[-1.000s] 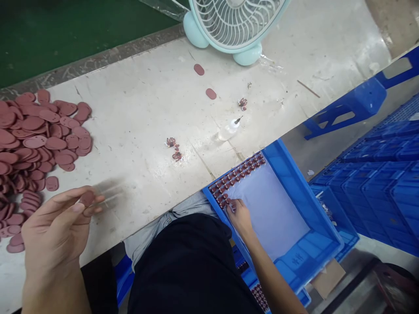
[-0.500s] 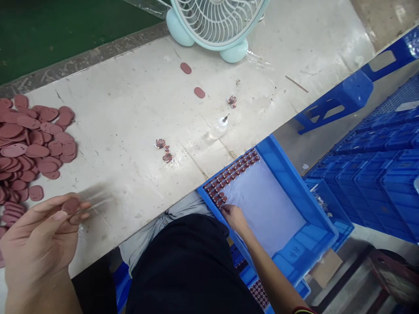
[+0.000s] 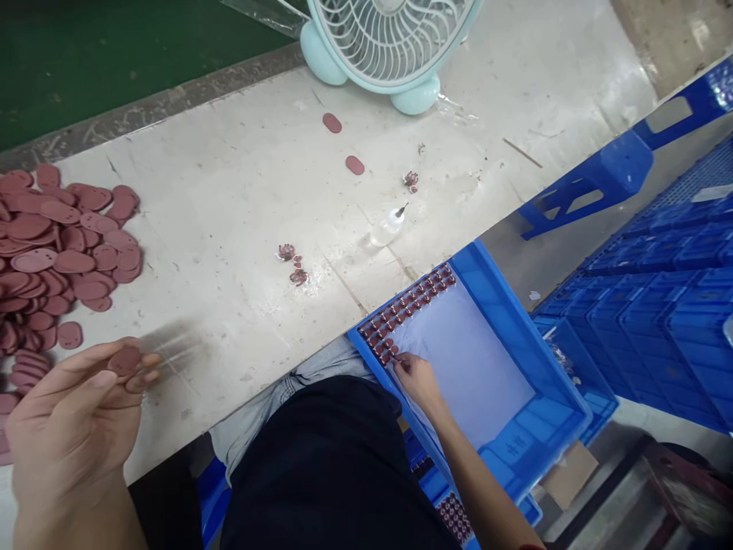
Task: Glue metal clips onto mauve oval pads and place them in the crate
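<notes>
My left hand [image 3: 80, 428] is closed at the lower left, pinching a flat reddish-brown oval piece [image 3: 124, 361] between thumb and fingers. Over the table's near edge, my right hand [image 3: 421, 380] reaches into a blue plastic bin [image 3: 492, 298]. Its fingertips are drawn together beside the end of the rows of small dark-red pieces [image 3: 404, 307] standing along two sides of the bin. What those fingertips hold, if anything, is too small to make out. A pale sheet [image 3: 469, 351] lines the bin floor.
A heap of reddish-brown ovals [image 3: 74, 244] lies at the left of the white table [image 3: 229, 198]. Two loose ovals [image 3: 355, 165], small dark-red clusters [image 3: 298, 276] and a needle-tipped bottle [image 3: 389, 227] lie mid-table. A light-blue fan [image 3: 395, 53] stands behind. Blue crates [image 3: 658, 305] are stacked right.
My right hand has shifted slightly right, drawing back a little from the row of pieces. My left hand keeps its oval piece. The whole view has moved slightly.
</notes>
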Demonstrator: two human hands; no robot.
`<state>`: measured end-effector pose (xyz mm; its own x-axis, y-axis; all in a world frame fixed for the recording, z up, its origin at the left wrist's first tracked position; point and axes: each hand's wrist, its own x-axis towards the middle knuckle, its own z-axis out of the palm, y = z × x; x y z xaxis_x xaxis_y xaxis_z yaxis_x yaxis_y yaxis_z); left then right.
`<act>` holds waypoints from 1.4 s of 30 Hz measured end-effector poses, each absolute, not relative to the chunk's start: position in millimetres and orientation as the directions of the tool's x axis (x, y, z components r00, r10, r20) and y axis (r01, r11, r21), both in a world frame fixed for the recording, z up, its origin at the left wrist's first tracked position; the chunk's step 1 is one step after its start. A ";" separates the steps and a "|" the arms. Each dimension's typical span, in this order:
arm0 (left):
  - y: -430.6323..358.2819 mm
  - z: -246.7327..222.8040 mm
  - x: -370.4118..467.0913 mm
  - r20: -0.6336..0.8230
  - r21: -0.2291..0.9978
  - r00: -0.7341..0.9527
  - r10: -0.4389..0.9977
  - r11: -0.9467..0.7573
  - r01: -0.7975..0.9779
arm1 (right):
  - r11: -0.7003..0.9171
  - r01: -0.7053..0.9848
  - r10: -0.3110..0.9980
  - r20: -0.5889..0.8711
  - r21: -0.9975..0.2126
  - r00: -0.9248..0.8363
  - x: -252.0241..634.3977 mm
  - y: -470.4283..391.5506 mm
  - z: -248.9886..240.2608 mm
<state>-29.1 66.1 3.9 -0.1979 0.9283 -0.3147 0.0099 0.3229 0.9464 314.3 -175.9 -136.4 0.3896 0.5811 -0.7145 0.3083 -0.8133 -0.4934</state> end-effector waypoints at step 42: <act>-8.2 19.1 45.6 -0.453 0.471 0.455 0.767 0.639 -0.608 | 0.052 0.174 0.934 0.110 -0.983 0.340 194.3 -31.1 44.5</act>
<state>45.6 -8.2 19.1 0.4552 0.7665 -0.4530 -0.6081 0.6393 0.4707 194.3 -31.1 44.5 0.3395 0.9342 0.1096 0.1737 0.0523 -0.9834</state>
